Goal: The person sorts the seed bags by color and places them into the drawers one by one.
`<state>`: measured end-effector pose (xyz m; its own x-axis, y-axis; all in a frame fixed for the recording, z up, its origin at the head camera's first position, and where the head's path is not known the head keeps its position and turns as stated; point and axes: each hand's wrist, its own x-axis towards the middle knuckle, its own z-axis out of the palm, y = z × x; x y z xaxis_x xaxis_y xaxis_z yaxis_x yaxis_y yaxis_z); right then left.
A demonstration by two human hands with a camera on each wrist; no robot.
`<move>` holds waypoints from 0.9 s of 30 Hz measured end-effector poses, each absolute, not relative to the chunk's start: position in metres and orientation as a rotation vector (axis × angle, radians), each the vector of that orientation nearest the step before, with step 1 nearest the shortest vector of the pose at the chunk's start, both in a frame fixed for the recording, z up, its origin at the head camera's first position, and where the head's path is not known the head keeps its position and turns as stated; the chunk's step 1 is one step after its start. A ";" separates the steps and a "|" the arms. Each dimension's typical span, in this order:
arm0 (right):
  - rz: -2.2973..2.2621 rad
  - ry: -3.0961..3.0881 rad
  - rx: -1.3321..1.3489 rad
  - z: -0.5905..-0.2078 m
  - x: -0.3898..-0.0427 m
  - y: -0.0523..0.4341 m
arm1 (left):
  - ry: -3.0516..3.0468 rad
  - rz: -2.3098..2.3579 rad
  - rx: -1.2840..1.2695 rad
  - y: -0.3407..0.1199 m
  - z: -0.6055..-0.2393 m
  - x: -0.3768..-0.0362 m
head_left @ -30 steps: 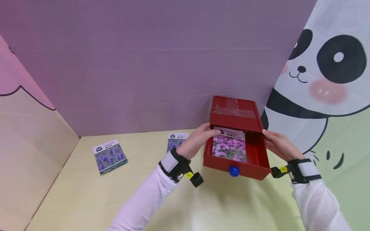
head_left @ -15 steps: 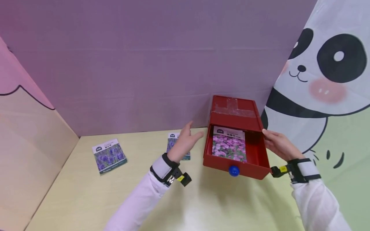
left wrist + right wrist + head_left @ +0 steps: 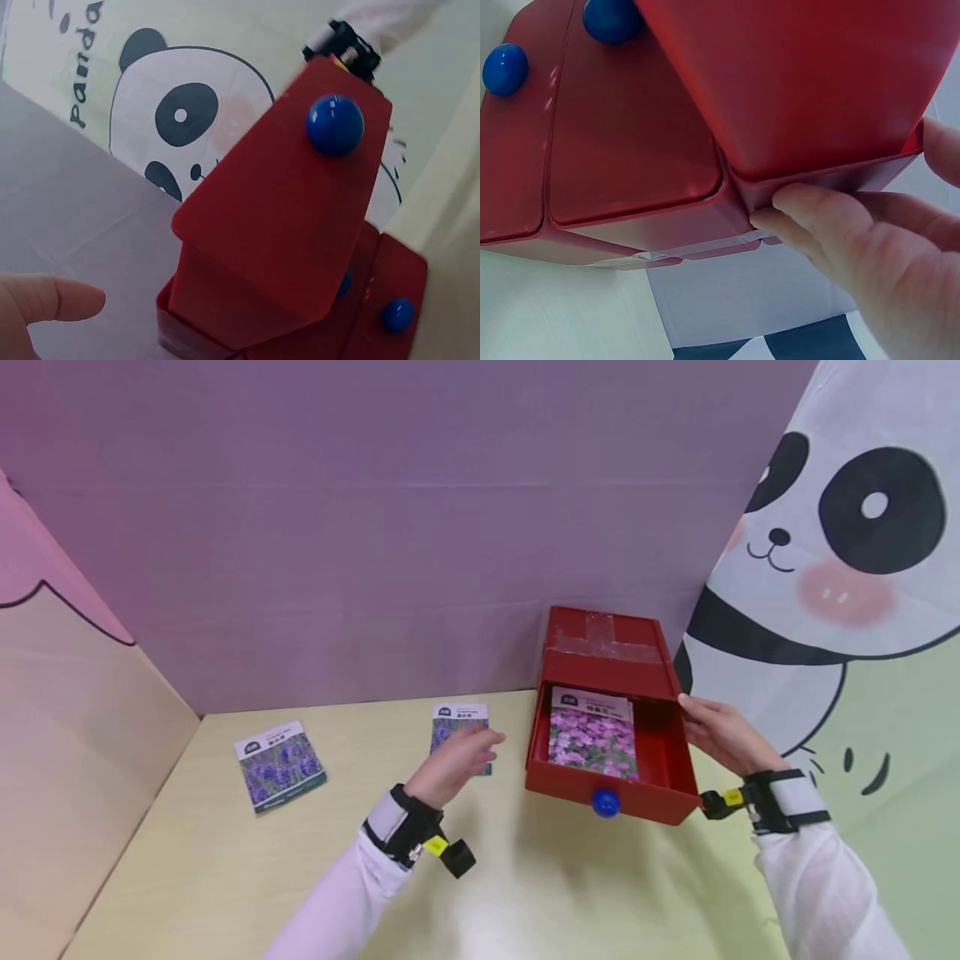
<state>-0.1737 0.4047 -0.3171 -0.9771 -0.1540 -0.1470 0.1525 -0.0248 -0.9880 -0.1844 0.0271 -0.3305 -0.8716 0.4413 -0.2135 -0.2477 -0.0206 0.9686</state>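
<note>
A red drawer cabinet (image 3: 611, 635) stands at the back right. Its top drawer (image 3: 663, 752), with a blue knob (image 3: 606, 803), is pulled out. Inside lies a packet printed with pink flowers (image 3: 592, 735), on the drawer's left side. My right hand (image 3: 726, 737) holds the cabinet's right side near the top, thumb at the upper edge and fingers against the side wall in the right wrist view. To the left, my left hand (image 3: 453, 766) is over a packet printed with purple flowers (image 3: 459, 718), covering part of it; its fingers are extended and it holds nothing.
Another purple-flower packet (image 3: 280, 767) lies on the pale table (image 3: 225, 877) at the left. Two lower drawers with blue knobs (image 3: 397, 315) are shut beneath the open one. A purple wall (image 3: 360, 543) stands behind, and a panda-printed wall (image 3: 825, 610) on the right.
My left hand has come away from the pink-flower packet in the drawer and moved left and down, over the middle packet. The right hand stays at the cabinet.
</note>
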 end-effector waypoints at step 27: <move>-2.112 2.039 0.002 -0.318 -0.173 0.405 | 1.014 1.883 0.203 0.026 -0.372 -0.157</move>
<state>-0.1733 0.4047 -0.3177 -0.9789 -0.1461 -0.1430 0.1481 -0.0244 -0.9887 -0.1566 0.0265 -0.3718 -0.5318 0.8035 -0.2676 -0.6658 -0.2014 0.7184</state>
